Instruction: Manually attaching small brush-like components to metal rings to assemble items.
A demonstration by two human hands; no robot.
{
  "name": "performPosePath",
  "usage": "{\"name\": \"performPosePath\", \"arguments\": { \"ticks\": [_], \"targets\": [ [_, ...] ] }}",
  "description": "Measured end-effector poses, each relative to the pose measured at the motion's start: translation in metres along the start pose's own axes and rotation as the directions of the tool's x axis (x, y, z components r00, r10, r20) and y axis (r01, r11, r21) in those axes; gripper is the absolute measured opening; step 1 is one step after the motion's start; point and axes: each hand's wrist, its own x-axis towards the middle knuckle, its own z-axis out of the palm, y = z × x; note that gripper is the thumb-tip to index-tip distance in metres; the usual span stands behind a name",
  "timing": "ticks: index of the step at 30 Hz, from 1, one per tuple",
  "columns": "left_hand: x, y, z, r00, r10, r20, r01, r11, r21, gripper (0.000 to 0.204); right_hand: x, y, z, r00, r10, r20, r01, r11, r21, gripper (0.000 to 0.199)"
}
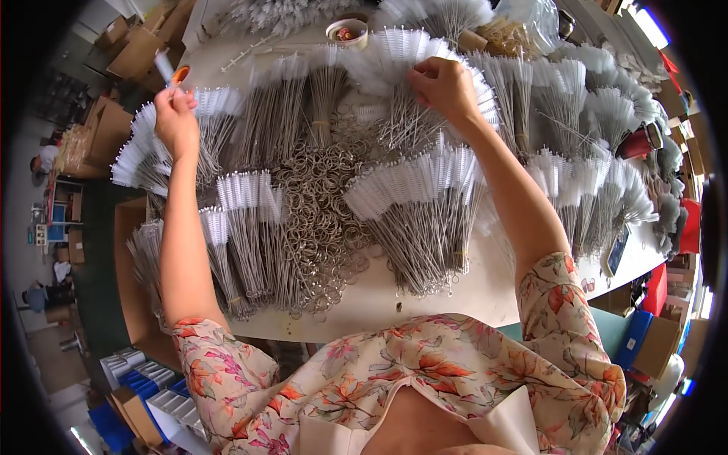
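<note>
My left hand [176, 125] is raised at the far left of the table, its fingers closed round a small thing with an orange loop [180, 74] and a pale strip. Which tool it is, I cannot tell. My right hand [447, 85] is over a fanned bundle of white-bristled wire brushes [402, 47] at the back, with its fingers pinched together; whatever they grip is hidden. Between my arms lies a heap of metal split rings [318, 189]. Bundles of brushes flank it, one on the left [246, 227] and another on the right [421, 212].
More brush bundles [607, 114] crowd the right side and back of the white table [356, 311]. A small tub [346, 32] stands at the back. An open cardboard box [136, 280] sits by the left edge. Other people [44, 159] are far off at the left.
</note>
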Motion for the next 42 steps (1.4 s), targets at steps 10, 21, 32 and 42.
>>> {"name": "performPosePath", "arguments": {
  "ticks": [10,21,32,42],
  "targets": [
    [-0.055,-0.015,0.076,0.716,0.045,0.696,-0.187,0.974,0.129,0.021,0.009,-0.020,-0.095,0.888,-0.092,-0.452,0.310,0.844,0.438,0.025],
    [-0.047,0.046,0.060,0.662,-0.330,0.673,-0.107,0.847,0.521,0.017,0.010,0.084,-0.117,0.987,0.128,-0.097,-0.160,0.850,-0.502,0.017],
    [-0.038,0.026,0.042,0.783,-0.233,0.576,-0.072,0.886,0.457,0.018,0.025,0.079,-0.132,0.920,-0.065,-0.386,-0.067,0.945,-0.319,0.018],
    [-0.088,0.116,-0.027,0.895,-0.240,0.376,0.350,0.900,-0.260,0.025,0.017,0.126,-0.247,0.957,0.091,-0.277,-0.251,0.740,-0.624,0.024]
  ]
}}
